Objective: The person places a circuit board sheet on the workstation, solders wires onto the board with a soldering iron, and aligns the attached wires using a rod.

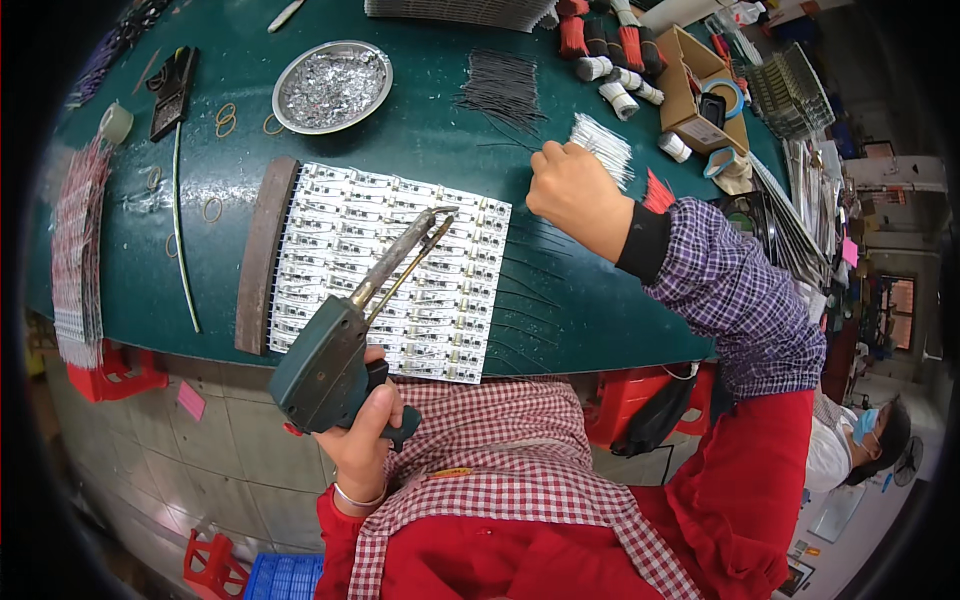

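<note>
My left hand [365,430] grips the dark green handle of a soldering gun [325,365]. Its long metal tip and the thin feed tube beside it reach over the upper right of a white circuit board panel [385,270], which carries rows of small parts. Thin black wires stick out from the panel's right edge. To the right of the panel, my right hand [575,195] is closed in a pinch, with a thin black wire [505,146] running to its fingers. The fingertips themselves are partly hidden. Just beyond lies a bunch of black wires [502,85], and white wires [603,150] lie beside the hand.
A brown bar [267,258] lies along the panel's left edge. Behind stands a metal bowl [333,87] of silvery scraps. Bundled wires [625,50] and a cardboard box [700,95] occupy the far right. Stacked panels [80,260] stand at left. A masked person [850,440] is at right.
</note>
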### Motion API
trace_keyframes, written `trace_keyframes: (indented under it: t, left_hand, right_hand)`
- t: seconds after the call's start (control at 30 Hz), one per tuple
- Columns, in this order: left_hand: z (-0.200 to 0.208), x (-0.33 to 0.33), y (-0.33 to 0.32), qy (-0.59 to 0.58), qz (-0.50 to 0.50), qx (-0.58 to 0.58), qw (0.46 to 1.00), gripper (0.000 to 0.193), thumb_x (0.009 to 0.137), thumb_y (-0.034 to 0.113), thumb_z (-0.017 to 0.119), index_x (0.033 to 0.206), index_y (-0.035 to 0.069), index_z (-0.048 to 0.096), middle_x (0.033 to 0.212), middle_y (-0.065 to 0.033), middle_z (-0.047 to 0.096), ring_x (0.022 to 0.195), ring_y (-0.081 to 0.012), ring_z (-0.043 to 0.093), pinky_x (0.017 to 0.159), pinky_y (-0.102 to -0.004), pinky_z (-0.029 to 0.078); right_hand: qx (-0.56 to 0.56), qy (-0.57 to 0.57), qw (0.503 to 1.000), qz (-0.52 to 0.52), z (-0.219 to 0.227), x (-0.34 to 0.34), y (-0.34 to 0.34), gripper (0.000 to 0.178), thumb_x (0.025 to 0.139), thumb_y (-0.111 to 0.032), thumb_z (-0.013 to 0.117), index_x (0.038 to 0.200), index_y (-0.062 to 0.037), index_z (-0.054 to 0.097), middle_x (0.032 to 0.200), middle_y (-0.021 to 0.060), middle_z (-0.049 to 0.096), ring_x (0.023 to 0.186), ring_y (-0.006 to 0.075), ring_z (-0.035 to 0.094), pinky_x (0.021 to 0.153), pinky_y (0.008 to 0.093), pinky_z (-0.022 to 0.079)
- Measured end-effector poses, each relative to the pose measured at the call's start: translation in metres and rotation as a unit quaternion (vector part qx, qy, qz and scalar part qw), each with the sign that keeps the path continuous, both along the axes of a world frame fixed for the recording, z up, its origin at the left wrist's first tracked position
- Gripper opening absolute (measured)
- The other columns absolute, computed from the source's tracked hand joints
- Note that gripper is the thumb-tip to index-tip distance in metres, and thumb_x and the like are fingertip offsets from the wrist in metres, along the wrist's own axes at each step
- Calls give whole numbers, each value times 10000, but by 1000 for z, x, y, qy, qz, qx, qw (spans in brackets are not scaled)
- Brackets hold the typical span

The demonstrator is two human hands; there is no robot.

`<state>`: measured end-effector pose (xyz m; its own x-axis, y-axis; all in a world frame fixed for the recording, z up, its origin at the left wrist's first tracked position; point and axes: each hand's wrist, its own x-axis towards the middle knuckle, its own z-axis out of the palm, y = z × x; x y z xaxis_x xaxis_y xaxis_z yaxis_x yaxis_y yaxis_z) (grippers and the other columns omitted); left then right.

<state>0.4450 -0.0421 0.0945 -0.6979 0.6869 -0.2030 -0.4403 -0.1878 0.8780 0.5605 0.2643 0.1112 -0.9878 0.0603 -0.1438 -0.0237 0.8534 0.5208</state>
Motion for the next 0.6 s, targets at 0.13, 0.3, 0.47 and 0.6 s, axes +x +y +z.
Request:
trace_keyframes:
  t: [0.13, 0.3, 0.47, 0.6]
  left_hand:
    - [5, 1, 4, 22, -26, -29, 999, 525, 802, 12, 609, 1302, -50, 463, 1121, -206, 617, 520, -125, 498, 472, -243, 415]
    - [2, 1, 11, 4, -18, -19, 1000, 505, 811, -28, 616, 1295, -54, 472, 1140, -199, 616, 570, -132, 534, 500, -256, 438]
    - [1, 2, 14, -5, -45, 0, 999, 492, 823, -72, 621, 1294, -51, 480, 1163, -188, 614, 623, -138, 570, 539, -270, 467]
    - [6, 4, 17, -3, -53, -8, 999, 487, 819, -82, 614, 1289, -53, 486, 1164, -188, 614, 626, -141, 573, 543, -274, 469]
  right_hand:
    - [-35, 33, 999, -14, 3, 10, 3, 48, 628, -124, 676, 612, -79, 675, 704, 57, 570, 729, 200, 560, 587, 312, 443]
    - [-29, 50, 997, -42, 12, 12, 2, 76, 622, -103, 670, 610, -59, 610, 728, 53, 542, 778, 196, 560, 618, 294, 485]
    - [-33, 10, 998, -53, 10, 5, -1, 71, 604, -91, 675, 600, -49, 619, 730, 60, 546, 779, 205, 562, 604, 295, 493]
    - [-43, 4, 997, -71, 13, 9, 0, 61, 590, -85, 680, 591, -44, 634, 745, 71, 554, 780, 208, 560, 587, 296, 496]
